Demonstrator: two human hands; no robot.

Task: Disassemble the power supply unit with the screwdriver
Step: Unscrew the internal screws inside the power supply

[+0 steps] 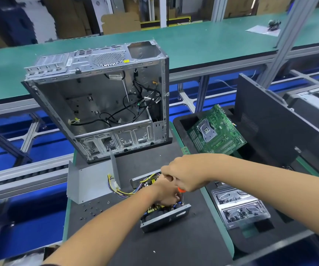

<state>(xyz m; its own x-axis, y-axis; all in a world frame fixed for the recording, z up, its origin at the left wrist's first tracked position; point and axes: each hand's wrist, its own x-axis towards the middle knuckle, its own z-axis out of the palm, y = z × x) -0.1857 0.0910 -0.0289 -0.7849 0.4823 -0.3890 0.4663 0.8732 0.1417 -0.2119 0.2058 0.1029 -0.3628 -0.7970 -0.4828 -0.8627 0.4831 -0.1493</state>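
Observation:
The power supply unit lies open on the black mat, its grey shell uncovered and its board and coloured wires showing. My right hand grips the orange-handled screwdriver from above, shaft pointing down into the unit. My left hand reaches into the unit under the right hand, its fingers curled on the inner parts; what exactly it grips is hidden. The unit's removed grey cover stands just to the left.
An emptied computer case stands behind the unit. Loose screws dot the mat at left. To the right are a green motherboard, a black side panel and a tray of screws. A green conveyor runs behind.

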